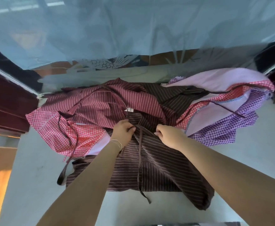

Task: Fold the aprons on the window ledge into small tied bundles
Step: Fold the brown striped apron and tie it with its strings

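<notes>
From the head camera: both hands down on the dark brown striped apron (158, 162), spread at the near edge of the window ledge (251, 154). Left hand (123, 130) pinches its tie strap (139, 160), fingers curled; right hand (167, 133) grips the cloth just beside it. Behind lie a maroon striped apron (101, 101), a red checked apron (52, 128) and a purple checked apron (228, 126), heaped together.

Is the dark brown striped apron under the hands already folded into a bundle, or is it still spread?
Still spread. The dark brown striped apron lies mostly flat on the ledge, its strap trailing loose. The left hand and right hand grip its upper edge.
</notes>
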The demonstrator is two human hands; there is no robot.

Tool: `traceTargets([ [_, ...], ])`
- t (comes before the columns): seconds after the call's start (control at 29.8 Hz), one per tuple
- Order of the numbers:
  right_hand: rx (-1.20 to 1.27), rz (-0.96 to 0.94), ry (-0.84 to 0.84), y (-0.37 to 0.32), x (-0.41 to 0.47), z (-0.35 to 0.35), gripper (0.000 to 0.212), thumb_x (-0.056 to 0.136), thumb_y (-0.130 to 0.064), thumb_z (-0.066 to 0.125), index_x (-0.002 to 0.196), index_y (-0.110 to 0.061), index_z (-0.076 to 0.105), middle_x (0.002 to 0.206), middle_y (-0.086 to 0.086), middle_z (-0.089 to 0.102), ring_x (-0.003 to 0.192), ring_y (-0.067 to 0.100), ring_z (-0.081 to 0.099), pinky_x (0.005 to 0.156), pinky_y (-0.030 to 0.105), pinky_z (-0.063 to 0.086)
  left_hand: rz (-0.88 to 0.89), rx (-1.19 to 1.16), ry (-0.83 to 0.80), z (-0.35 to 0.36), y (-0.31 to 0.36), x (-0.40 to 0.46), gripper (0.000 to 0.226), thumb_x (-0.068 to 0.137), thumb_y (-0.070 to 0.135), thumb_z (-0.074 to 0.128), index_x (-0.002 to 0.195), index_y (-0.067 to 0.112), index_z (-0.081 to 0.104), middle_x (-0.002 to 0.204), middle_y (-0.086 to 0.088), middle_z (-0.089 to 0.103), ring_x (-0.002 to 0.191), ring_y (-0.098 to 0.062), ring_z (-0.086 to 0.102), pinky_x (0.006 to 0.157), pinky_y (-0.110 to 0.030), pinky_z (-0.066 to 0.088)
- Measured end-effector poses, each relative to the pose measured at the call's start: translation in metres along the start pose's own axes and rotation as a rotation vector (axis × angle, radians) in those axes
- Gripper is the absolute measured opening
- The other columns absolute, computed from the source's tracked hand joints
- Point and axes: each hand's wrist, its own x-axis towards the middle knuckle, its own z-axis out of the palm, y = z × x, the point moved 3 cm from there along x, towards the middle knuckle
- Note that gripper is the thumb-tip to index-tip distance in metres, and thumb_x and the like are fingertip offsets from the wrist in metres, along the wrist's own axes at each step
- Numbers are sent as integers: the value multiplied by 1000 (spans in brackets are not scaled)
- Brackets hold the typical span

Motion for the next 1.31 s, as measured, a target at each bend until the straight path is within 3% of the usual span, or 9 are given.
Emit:
traceTargets([
  [0.07,-107,28,209,7,-10,-12,29,102,-40,36,106,-17,51,59,-10,46,49,12,47,43,26,30,-131,-107,41,0,-1,15,19,94,23,57,83,12,68,122,-17,59,124,-33,48,106,-43,36],
  [0.13,-169,77,342,14,-19,-20,28,101,-38,40,101,-15,54,52,-10,39,42,12,41,38,23,21,-207,-246,18,2,2,22,20,95,23,56,79,16,64,92,-12,65,93,-29,60,87,-36,46],
  [0.27,-99,131,481,32,-35,-31,16,95,-26,56,95,-10,55,49,-12,32,32,6,24,36,18,13,-190,-330,49,3,14,32,11,96,16,53,98,13,64,88,-4,64,76,-18,57,69,-26,43],
  [0.47,-63,351,482,74,-59,-43,24,96,-13,53,118,-16,43,82,3,59,55,19,60,43,23,37,-150,-403,159,2,23,28,26,97,0,42,99,18,61,94,-2,62,70,-13,54,62,-23,46],
  [0.67,153,764,531,119,-76,-65,32,95,-9,48,126,-12,41,119,19,46,76,29,57,59,32,44,1,-215,-31,13,56,4,25,101,11,35,105,27,54,86,0,61,65,-14,54,66,-36,52],
  [0.84,110,323,565,68,-63,-77,31,97,-37,49,121,-19,53,123,8,50,92,21,62,67,27,49,188,2,-30,15,92,-23,17,102,23,34,100,25,50,79,9,55,62,-7,51,60,-28,39],
  [0.94,231,-24,337,21,-58,-81,27,96,-42,48,114,-24,59,108,-9,62,97,9,59,85,31,51,233,-32,-16,8,108,-36,19,101,17,34,96,24,51,80,9,55,65,-7,53,63,-25,39],
  [1.01,402,-66,167,2,-60,-78,28,97,-39,50,119,-25,56,114,-10,63,105,8,59,92,32,49,276,-61,-4,2,117,-44,21,101,14,36,97,22,55,85,7,57,73,-6,54,68,-24,40],
  [1.31,499,-189,265,-11,-87,-99,15,90,-37,62,82,-25,60,122,-23,46,91,-10,51,79,14,39,357,-262,9,-26,136,-84,28,99,10,44,95,27,66,86,7,67,69,-8,62,65,-24,53],
])
